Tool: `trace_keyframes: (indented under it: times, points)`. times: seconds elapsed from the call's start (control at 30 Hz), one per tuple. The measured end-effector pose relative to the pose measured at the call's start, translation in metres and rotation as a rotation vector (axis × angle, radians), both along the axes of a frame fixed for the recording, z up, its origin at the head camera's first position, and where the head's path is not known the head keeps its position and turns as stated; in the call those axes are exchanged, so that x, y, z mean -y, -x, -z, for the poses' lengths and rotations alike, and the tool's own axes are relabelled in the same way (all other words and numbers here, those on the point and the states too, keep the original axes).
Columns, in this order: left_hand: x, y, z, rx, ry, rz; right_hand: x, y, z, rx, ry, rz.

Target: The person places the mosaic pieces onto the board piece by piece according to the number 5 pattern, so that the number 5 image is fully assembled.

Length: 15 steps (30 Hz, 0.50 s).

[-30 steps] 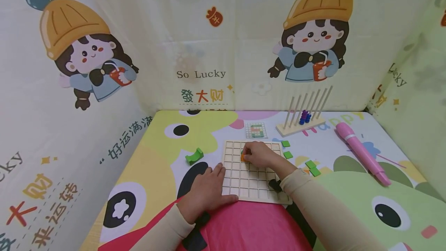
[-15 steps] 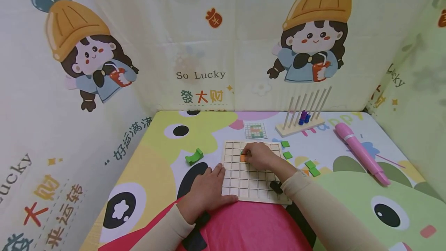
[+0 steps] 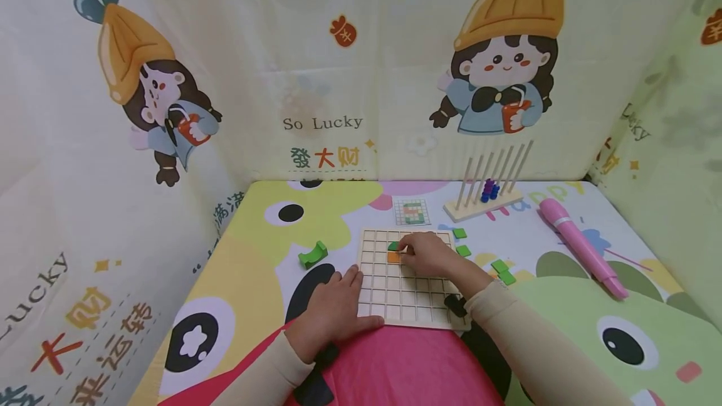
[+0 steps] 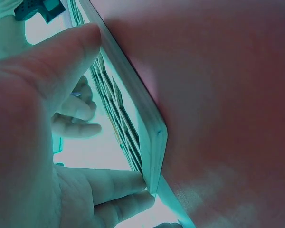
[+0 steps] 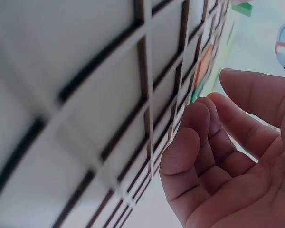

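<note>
My right hand [image 3: 430, 257] has withdrawn to the right, uncovering more of two pieces.
A second ago, my fingers covered most of the green piece [image 3: 393, 246] and part of the orange tile [image 3: 393, 257]; both now show more fully on the gridded board [image 3: 395, 299]. On the left drape [image 3: 51, 130], the printed figure [image 3: 160, 86] has shifted rightward and appears narrower.
</note>
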<state>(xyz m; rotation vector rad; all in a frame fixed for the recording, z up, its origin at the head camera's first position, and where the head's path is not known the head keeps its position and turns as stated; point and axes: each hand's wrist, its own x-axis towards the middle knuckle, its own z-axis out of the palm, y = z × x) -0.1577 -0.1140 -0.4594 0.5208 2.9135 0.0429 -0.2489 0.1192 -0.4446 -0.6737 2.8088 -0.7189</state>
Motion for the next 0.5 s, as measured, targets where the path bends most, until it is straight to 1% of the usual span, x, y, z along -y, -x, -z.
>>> trace_keyframes:
  times: [0.23,0.43,0.5]
  points:
    - [0.001,-0.002,-0.002,0.013,-0.016,-0.019,-0.037,-0.012,-0.008,0.013,0.025,0.035]
    - [0.001,-0.003,-0.003,0.008,-0.026,-0.013,-0.070,-0.022,-0.013,0.042,0.041,0.089]
    - [0.001,-0.003,-0.002,0.009,-0.029,-0.010,-0.079,-0.025,-0.014,0.035,0.036,0.107]
